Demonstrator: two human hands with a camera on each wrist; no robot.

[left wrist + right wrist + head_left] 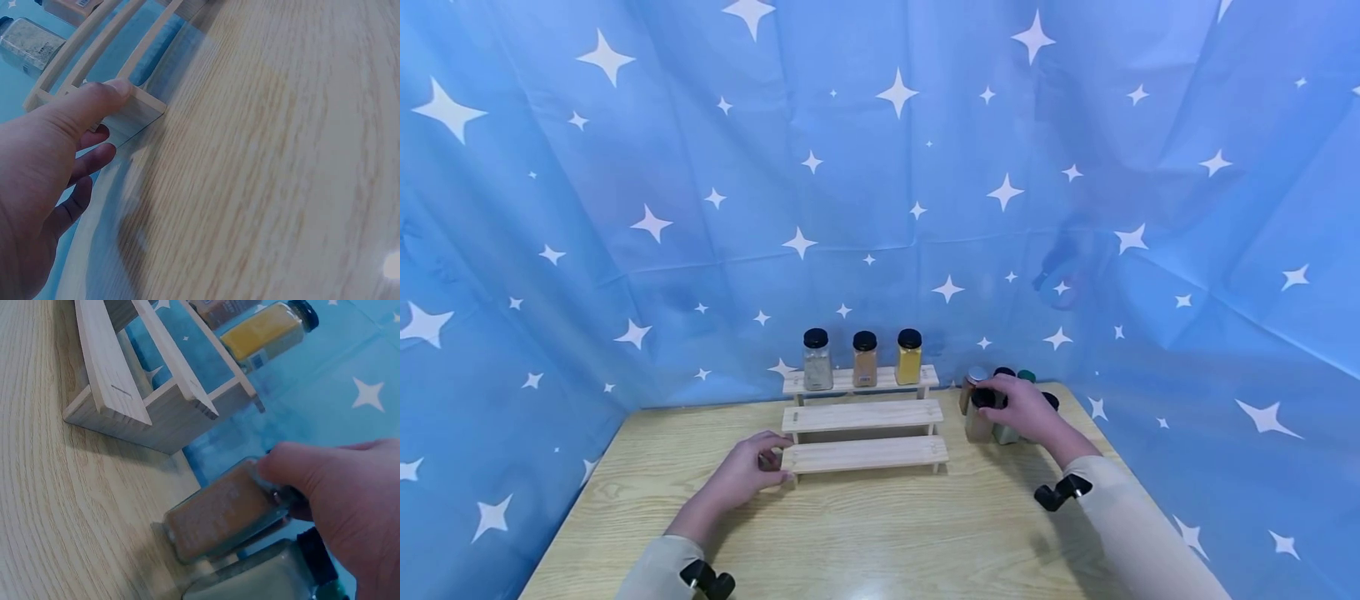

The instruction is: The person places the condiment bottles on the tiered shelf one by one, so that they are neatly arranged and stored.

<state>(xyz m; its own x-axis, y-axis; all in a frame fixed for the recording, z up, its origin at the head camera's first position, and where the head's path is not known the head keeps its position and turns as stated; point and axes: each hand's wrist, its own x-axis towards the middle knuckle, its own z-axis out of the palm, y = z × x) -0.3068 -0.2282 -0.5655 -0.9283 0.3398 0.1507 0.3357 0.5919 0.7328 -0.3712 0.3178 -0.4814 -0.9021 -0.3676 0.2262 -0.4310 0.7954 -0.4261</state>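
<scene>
A three-tier wooden rack (865,454) stands at the back of the table. My left hand (747,473) holds its left end at the lowest tier; in the left wrist view the thumb (103,100) lies on the wood, with the other fingers curled beside the end panel. To the right of the rack, my right hand (1026,410) grips a spice jar of brownish powder (219,515) at its black lid. That jar stands at the front of a cluster of jars. A pale-filled jar (256,578) sits close beside it.
On the top tier are a jar of greyish contents (817,367), an orange-brown one (865,367) and a yellow one (909,365). Behind the gripped jar are a silver-lidded jar (976,375) and a green-lidded one (1027,376). A starry blue curtain (865,200) hangs behind the table.
</scene>
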